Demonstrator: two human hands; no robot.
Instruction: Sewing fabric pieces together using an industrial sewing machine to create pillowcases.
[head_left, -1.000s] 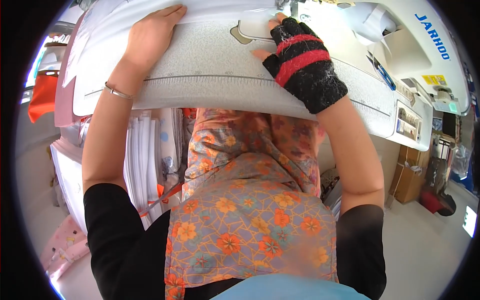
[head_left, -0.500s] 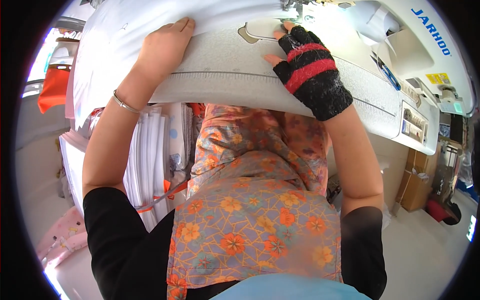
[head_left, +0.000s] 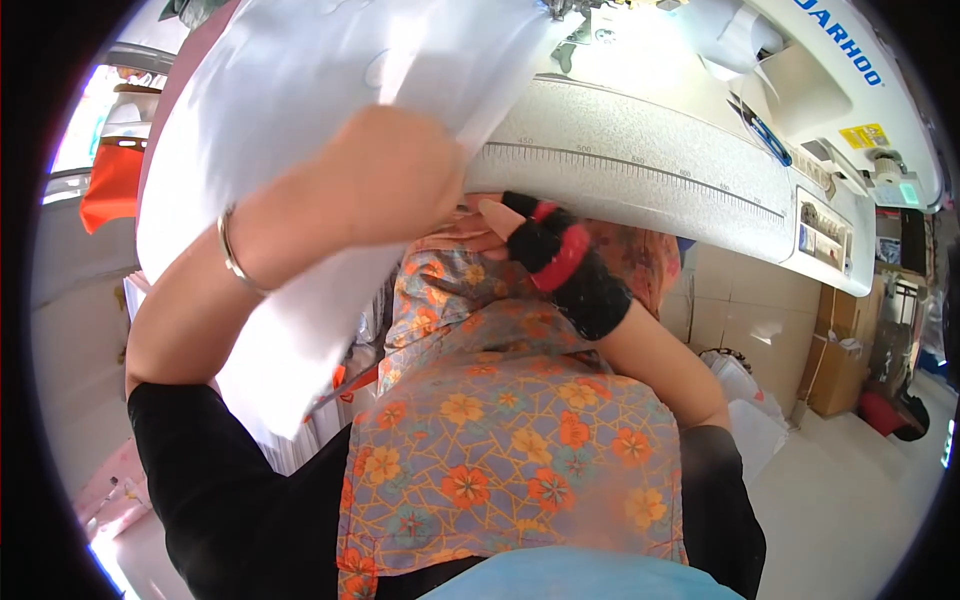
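Note:
A thin white fabric [head_left: 290, 110] covers the left part of the sewing machine table [head_left: 620, 130] and hangs over its front edge. My left hand [head_left: 395, 175], smeared by motion, is closed on this fabric near the table edge. A bright flap of the cloth falls below my left wrist. My right hand [head_left: 550, 250] wears a black fingerless glove with red stripes. It is just in front of the edge, above my lap, with thumb and fingers stretched toward the left hand. Its fingertips are close to the left hand, and I see nothing held in it. The presser foot area [head_left: 575, 15] is at the top.
Blue-handled thread snips [head_left: 762, 132] lie on the machine bed at right. A ruler scale runs along the table front. Stacked white pieces [head_left: 295, 445] stand below left, partly covered by the fabric. A cardboard box [head_left: 838, 350] is on the floor at right.
My left hand has moved right and toward me, dragging the white fabric over the table edge. My right hand has left the machine bed and come down-left to the front edge.

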